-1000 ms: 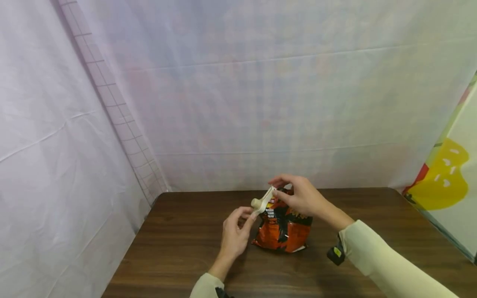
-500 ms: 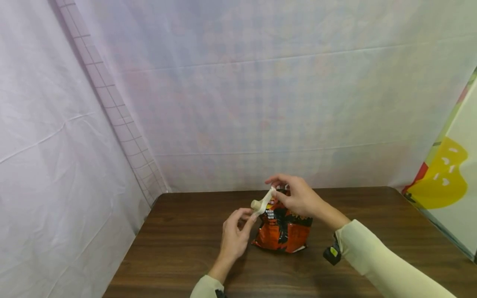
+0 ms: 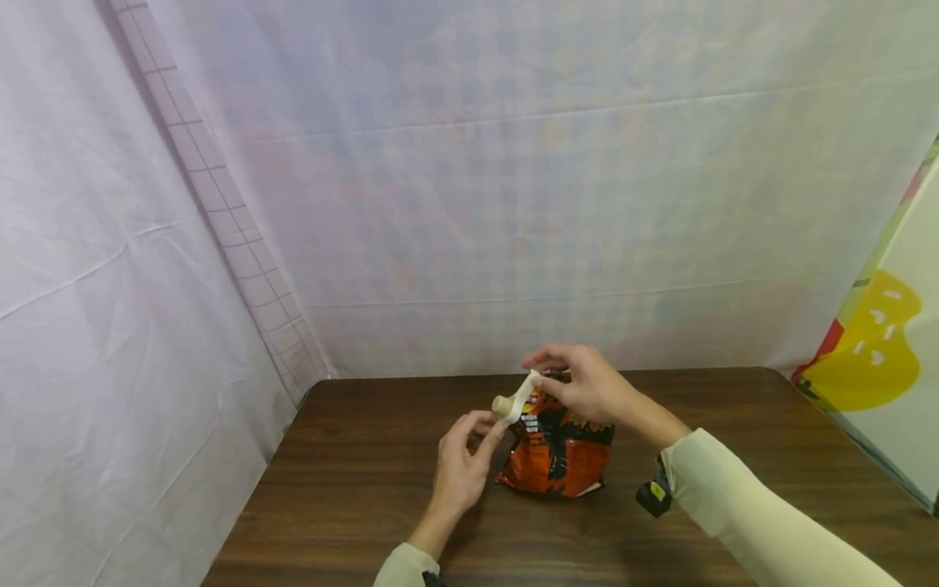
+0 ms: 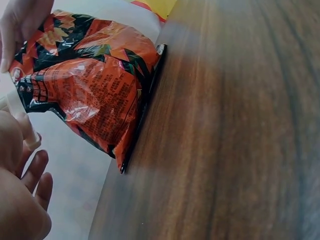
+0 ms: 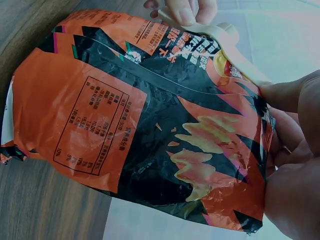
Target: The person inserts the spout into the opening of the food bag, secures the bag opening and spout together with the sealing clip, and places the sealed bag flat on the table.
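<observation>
An orange and black snack bag (image 3: 561,461) stands upright on the table, its printed back toward me. Along its top left corner slants a cream bag clip (image 3: 522,399) with a round knob-like spout. My left hand (image 3: 460,466) pinches the clip's lower end between thumb and fingers. At the upper end, my right hand (image 3: 592,390) grips the clip and the bag's top edge. In the right wrist view the clip (image 5: 241,64) runs along the bag's upper edge (image 5: 200,145) to my right thumb. Whether its bars are fully closed cannot be told.
The dark wooden table (image 3: 352,489) extends on both sides of the bag. White curtains (image 3: 513,204) hang behind it and at the left. A pale panel with a yellow shape (image 3: 873,359) stands past the right edge.
My right hand and the clip's upper end have shifted very slightly left. The left hand keeps its hold, and the bag stays in place.
</observation>
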Demonstrator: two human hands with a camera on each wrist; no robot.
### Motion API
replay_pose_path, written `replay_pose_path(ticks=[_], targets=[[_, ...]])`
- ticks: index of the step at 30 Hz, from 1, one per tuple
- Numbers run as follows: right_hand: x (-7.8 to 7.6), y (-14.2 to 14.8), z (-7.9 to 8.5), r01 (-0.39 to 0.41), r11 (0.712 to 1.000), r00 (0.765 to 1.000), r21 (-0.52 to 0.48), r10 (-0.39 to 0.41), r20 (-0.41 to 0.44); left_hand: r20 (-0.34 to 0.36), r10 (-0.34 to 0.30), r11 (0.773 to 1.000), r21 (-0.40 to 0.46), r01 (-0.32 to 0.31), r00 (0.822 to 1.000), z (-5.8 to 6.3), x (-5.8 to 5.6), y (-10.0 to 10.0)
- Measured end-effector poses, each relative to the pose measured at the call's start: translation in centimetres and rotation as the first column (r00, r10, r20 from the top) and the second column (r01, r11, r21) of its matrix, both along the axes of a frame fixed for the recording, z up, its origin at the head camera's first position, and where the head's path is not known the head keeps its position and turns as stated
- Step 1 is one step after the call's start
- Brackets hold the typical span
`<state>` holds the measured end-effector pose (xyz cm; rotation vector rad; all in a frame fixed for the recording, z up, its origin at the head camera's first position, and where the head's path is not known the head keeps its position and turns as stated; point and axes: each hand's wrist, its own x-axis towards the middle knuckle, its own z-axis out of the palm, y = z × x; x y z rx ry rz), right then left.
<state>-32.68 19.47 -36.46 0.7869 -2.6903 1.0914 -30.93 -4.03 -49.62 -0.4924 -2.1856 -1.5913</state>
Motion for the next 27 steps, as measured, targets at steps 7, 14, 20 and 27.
replay_pose_path(ticks=[7,14,20,27], targets=[[-0.1,0.1,-0.19,0.006,1.0,1.0,-0.005,-0.006,-0.011,-0.005,-0.014,1.0,0.012,0.014,1.0,-0.21,-0.1,-0.01],[0.0,-0.09,-0.21,-0.004,1.0,1.0,-0.024,0.003,-0.024,0.131,-0.069,0.997,-0.009,0.071,0.989,-0.27,0.23,0.13],[0.09,-0.14,-0.21,-0.005,1.0,0.999,-0.019,0.004,-0.032,0.137,-0.077,0.992,-0.086,0.09,0.988,-0.39,0.58,0.46],[0.19,-0.18,-0.16,-0.013,1.0,0.998,-0.015,0.012,-0.055,0.113,-0.055,0.994,-0.085,0.064,0.992,-0.29,0.49,0.69]])
